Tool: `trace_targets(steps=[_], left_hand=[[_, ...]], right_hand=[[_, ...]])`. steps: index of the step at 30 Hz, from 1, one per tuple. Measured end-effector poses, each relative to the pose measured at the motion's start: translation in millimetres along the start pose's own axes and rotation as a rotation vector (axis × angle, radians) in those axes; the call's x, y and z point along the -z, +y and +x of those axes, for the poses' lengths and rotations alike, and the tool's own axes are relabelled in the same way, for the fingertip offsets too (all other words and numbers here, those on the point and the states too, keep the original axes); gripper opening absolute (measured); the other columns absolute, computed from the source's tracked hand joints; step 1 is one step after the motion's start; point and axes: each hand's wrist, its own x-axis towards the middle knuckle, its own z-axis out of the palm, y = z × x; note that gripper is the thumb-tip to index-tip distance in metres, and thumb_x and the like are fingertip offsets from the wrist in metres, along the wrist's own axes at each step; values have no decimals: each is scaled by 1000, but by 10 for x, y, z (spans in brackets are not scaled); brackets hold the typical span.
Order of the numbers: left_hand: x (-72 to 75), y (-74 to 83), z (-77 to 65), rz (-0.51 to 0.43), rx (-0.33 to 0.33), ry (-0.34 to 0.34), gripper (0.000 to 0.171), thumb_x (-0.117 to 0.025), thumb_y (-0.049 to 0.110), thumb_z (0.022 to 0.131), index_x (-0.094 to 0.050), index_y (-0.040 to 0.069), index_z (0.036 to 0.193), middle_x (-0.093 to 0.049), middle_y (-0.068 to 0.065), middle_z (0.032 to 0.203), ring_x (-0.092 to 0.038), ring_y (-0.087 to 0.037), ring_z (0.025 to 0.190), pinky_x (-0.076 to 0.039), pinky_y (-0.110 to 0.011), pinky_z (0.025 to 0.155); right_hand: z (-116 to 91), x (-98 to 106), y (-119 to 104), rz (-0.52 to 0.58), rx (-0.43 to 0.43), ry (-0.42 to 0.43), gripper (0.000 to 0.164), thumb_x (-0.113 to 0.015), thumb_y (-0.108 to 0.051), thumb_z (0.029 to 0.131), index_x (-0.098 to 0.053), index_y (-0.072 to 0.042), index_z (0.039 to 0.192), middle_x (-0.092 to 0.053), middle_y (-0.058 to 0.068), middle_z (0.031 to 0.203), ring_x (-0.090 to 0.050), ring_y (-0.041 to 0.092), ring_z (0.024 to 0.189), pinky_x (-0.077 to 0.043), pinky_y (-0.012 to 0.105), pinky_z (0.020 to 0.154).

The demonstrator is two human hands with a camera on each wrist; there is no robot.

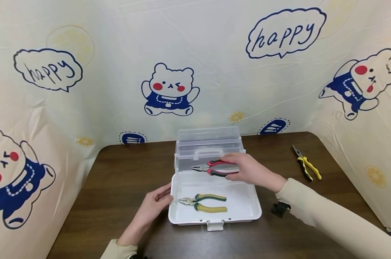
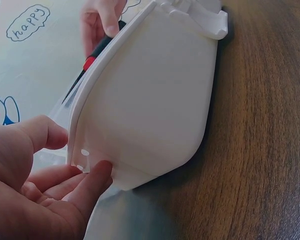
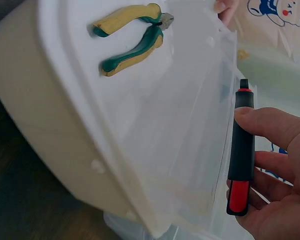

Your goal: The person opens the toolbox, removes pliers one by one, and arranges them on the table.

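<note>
My right hand (image 1: 249, 169) grips red-and-black combination pliers (image 1: 200, 168) by the handles, above the back part of a white toolbox (image 1: 215, 223). The pliers' jaws point left. In the right wrist view, the dark handle (image 3: 243, 142) lies between thumb and fingers. My left hand (image 1: 152, 205) holds the toolbox's left side, with thumb and fingertips about the rim in the left wrist view. Inside the box lie yellow-and-green combination pliers (image 1: 211, 208), jaws to the left.
The toolbox's clear lid (image 1: 208, 135) stands raised at the back, and a latch (image 1: 215, 226) hangs at the front. Yellow-and-black needle-nose pliers (image 1: 307, 163) lie on the brown table (image 1: 127, 172) at the right. A printed cloth (image 1: 215, 46) surrounds the table's back and sides.
</note>
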Motion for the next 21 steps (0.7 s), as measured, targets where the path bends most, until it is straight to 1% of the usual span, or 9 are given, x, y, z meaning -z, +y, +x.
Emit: trace_targets(steps=[3,5,11,14,18,21], left_hand=[[7,-9,-2,-7,2,-2,52,-66,-2,98,-52,-9,147,-59,-30,142,-60,-33,129,-55,-23,90],[11,-16,6,-7,0,-7,52,-66,-1,98,-52,-9,147,-59,-29,143,-59,-33,129,-55,-23,91],[21,1,13,8,10,1,52,-66,-1,98,-52,-8,148,-58,-29,144,-59,-34,130,-54,-23,91],[21,5,9,10,13,8,52,-66,-1,98,-52,-7,148,-58,-29,144,-59,-34,130,-54,-23,90],[16,2,5,18,19,8,52,-67,1,99,-52,-6,148,-58,-28,144,-60,-33,130,-56,-24,89],[10,-5,0,21,22,9,52,-68,1,99,-53,-5,148,-59,-27,144,-60,-33,130,-56,-24,90]], right_hand=[[-99,56,43,6,-27,15,59,-86,-16,86,-65,-2,140,-65,18,138,-64,32,113,-59,42,89],[-167,101,67,22,-50,21,60,-86,-15,86,-65,-2,140,-64,17,139,-64,33,112,-59,44,88],[-374,216,147,-9,-90,65,61,-88,-15,85,-65,-5,140,-65,17,136,-65,33,114,-58,50,93],[-489,257,195,-7,-129,84,61,-88,-15,84,-66,-7,140,-66,16,135,-65,35,117,-58,52,94],[-665,319,268,5,-187,111,60,-89,-18,84,-67,-6,139,-67,17,133,-65,36,114,-60,52,88],[-805,368,338,-8,-215,135,60,-89,-20,84,-67,-5,138,-67,18,132,-66,37,112,-59,52,85]])
